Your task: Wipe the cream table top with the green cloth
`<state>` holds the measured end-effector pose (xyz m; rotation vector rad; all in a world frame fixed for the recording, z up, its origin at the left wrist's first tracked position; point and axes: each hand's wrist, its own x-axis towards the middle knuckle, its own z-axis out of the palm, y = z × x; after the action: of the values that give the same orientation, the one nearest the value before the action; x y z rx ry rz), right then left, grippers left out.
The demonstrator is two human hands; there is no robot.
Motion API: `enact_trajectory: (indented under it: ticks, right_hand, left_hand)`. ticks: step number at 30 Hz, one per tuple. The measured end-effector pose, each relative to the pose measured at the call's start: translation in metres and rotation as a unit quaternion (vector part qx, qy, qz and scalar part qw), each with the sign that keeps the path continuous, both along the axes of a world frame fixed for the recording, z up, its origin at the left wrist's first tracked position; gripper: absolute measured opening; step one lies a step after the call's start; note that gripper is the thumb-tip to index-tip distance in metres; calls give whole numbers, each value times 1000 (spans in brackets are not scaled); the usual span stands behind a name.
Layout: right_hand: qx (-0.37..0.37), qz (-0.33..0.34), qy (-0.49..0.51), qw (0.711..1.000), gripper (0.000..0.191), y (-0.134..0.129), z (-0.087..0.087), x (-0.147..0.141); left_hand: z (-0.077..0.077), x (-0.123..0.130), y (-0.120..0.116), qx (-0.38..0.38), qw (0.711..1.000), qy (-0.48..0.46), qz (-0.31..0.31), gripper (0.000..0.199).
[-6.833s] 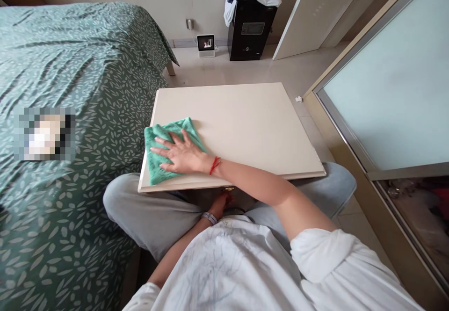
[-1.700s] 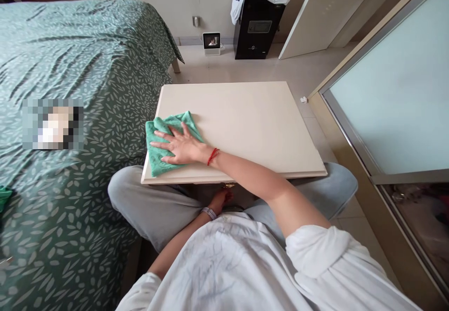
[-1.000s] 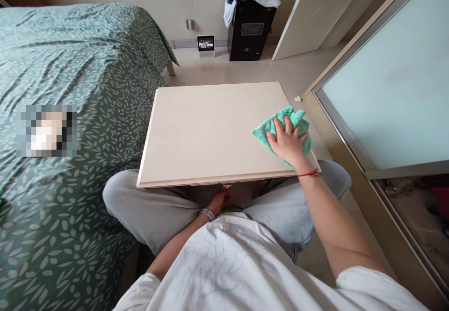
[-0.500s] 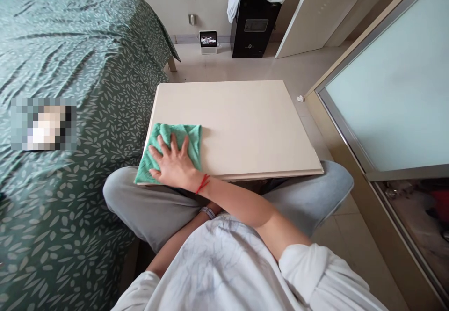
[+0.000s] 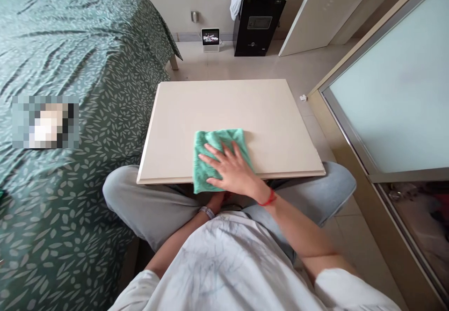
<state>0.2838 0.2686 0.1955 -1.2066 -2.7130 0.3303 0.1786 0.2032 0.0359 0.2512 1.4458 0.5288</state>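
Note:
A green cloth (image 5: 203,161) lies flat near the front edge of a cream-coloured board or tabletop (image 5: 224,105), with one corner hanging over that edge. My right hand (image 5: 233,168) presses on the cloth, fingers spread and palm down. A red string bracelet (image 5: 269,198) is around the right wrist. My left hand (image 5: 219,201) is below the front edge of the board, between my legs; its fingers are hidden by the board and cloth. The left wrist wears a watch with a pale band (image 5: 207,212).
A bed with a green leaf-patterned sheet (image 5: 105,100) stands at the left, a blurred-out object (image 5: 49,126) on it. Beyond the board are a small screen (image 5: 211,39) and a black cabinet (image 5: 257,23) topped with clothes. A frosted sliding door (image 5: 396,82) runs along the right.
My right hand and the green cloth have slid right, from the board's left end to about the middle of its front edge. The left hand stays under the edge.

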Motion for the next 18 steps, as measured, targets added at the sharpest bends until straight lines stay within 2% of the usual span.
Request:
enact_trajectory:
  ticks: [2, 5, 9, 13, 15, 18]
  right_hand:
    - [-3, -62, -21, 998, 78, -10, -2, 51]
    - [-7, -155, -58, 986, 76, -25, -4, 120]
    - [-5, -241, -84, 967, 75, -26, -5, 184]
    - [7, -310, -86, 947, 77, 12, -7, 214]
    - [2, -335, -90, 938, 79, 43, -8, 219]
    - [-10, -335, -89, 938, 81, 96, -6, 220]
  left_hand:
    - [-6, 0, 0, -22, 1000, 8, 4, 15]
    - [-9, -1, 1, -37, 999, 5, 8, 29]
    - [-10, -2, 1, -44, 999, 1, 7, 29]
    - [-11, -2, 0, -50, 999, 3, 3, 25]
    - [-12, -2, 0, -50, 999, -1, 4, 27]
    - [-14, -4, -1, -46, 999, -9, 6, 25]
